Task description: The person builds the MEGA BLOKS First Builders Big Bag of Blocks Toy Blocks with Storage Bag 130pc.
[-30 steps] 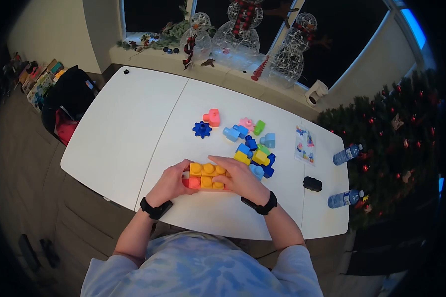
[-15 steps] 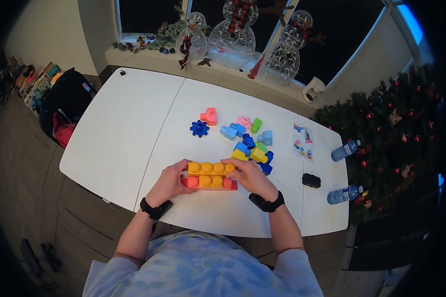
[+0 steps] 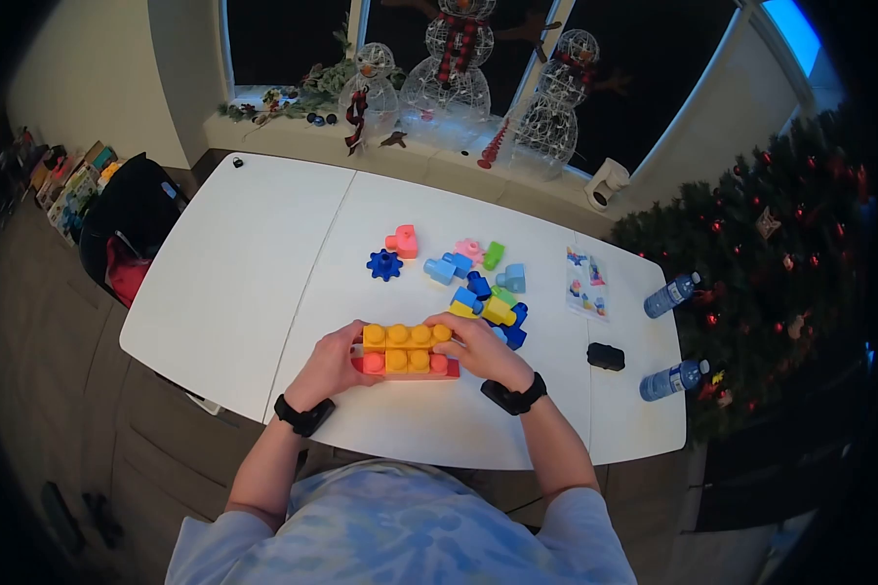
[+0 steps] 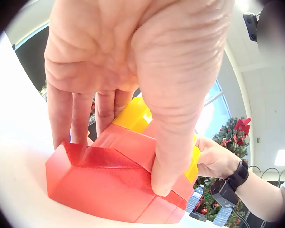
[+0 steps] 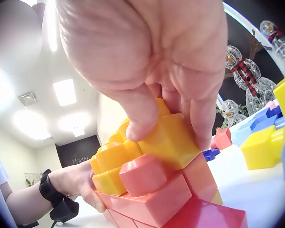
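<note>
The brick structure (image 3: 406,372) sits on the tabletop (image 3: 215,312), close to the near edge and about midway along it: a red and pink base with yellow bricks on top. The left hand (image 3: 329,369) grips the base's left end, thumb against its near side and fingers behind. The right hand (image 3: 488,349) pinches the right end of the raised yellow row (image 3: 397,337) between thumb and fingers.

The likeliest trouble is a crooked fit: pressure from the right hand at one end alone could lift the row's other end or leave studs half seated. If the left hand's hold slackened, the base could slide toward the near edge or split at its seams.

Just beyond the right hand, toward the far edge, lie loose pieces, among them a yellow brick (image 3: 498,311); a careless knuckle could scatter them. The dark blue gear (image 3: 384,265) and pink piece (image 3: 402,242) are farther off, so less exposed. By the right edge, a wide elbow swing might catch the black case (image 3: 606,357) or topple the nearer bottle (image 3: 675,380).
</note>
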A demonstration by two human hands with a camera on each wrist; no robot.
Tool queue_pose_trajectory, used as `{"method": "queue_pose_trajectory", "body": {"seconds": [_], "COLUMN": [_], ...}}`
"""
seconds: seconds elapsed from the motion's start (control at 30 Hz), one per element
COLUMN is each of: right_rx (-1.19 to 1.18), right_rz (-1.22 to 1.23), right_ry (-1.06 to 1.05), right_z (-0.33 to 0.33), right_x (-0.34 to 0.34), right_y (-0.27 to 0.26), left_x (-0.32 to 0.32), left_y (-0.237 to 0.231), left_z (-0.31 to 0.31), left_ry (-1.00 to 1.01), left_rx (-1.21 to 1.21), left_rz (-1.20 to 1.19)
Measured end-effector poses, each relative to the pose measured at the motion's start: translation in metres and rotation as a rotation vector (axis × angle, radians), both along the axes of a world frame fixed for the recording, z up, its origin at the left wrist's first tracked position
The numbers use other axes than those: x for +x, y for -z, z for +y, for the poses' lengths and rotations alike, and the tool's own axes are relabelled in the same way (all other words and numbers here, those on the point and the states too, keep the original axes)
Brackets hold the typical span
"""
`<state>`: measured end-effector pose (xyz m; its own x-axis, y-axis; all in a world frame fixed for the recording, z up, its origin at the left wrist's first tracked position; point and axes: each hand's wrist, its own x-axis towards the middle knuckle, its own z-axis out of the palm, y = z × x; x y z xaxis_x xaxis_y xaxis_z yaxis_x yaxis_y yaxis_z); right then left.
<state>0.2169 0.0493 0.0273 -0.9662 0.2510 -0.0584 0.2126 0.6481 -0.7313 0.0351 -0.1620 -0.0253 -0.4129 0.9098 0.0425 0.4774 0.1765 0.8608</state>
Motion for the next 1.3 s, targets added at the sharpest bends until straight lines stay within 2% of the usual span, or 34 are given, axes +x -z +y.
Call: {"method": "queue_pose_trajectory", "body": {"seconds": [0.1, 0.17, 0.3, 0.37, 0.4, 0.47, 0.6, 0.67, 0.7, 0.77, 0.9, 0.97, 1.1, 1.17, 1.3], "right_rx": [-0.010, 0.014, -0.040, 0.030, 0.025, 0.450, 0.500, 0.466, 0.462, 0.327, 0.211, 0.070, 0.132, 0.293, 0.392], "right_rz": [0.056, 0.166, 0.296, 0.355, 0.353, 0.084, -0.024, -0.098, -0.097, 0.106, 0.286, 0.276, 0.252, 0.327, 0.254], "right_ry": [0.006, -0.021, 0.047, 0.339, 0.335, 0.466, 0.459, 0.460, 0.456, 0.439, 0.278, 0.019, -0.105, -0.143, -0.214], "right_z": [-0.003, -0.005, 0.013, 0.040, 0.047, 0.060, 0.079, 0.078, 0.079, 0.070, 0.015, -0.014, -0.044, -0.051, -0.055], "right_x": [0.002, 0.004, 0.009, 0.016, 0.021, 0.028, 0.034, 0.032, 0.030, 0.022, -0.008, -0.027, -0.058, -0.067, -0.073], "right_y": [0.005, 0.007, 0.001, -0.010, -0.011, -0.013, 0.021, 0.023, 0.024, 0.004, -0.056, -0.069, -0.050, -0.040, -0.035], "left_x": [0.000, 0.002, 0.002, 0.003, 0.002, 0.001, 0.005, 0.002, 0.000, -0.005, -0.010, -0.010, -0.007, -0.007, -0.006], "left_y": [0.003, 0.004, 0.003, 0.001, 0.002, 0.003, -0.007, -0.003, -0.003, -0.007, -0.007, -0.003, 0.007, 0.002, -0.001], "left_z": [0.000, 0.000, 0.000, -0.001, -0.002, 0.000, -0.005, -0.008, -0.010, -0.012, -0.009, -0.003, 0.001, 0.000, 0.002], "left_ry": [-0.004, -0.026, -0.043, -0.048, -0.052, -0.043, -0.052, -0.029, -0.033, -0.036, -0.048, -0.036, -0.101, -0.063, -0.079], "left_rx": [-0.001, 0.081, 0.068, 0.047, 0.042, -0.010, -0.002, 0.167, 0.163, 0.195, 0.202, 0.247, 0.236, 0.238, 0.205], "left_rz": [0.026, 0.033, 0.031, 0.036, 0.035, 0.069, 0.020, -0.028, -0.027, -0.226, -0.235, -0.212, -0.231, -0.204, -0.174]}}
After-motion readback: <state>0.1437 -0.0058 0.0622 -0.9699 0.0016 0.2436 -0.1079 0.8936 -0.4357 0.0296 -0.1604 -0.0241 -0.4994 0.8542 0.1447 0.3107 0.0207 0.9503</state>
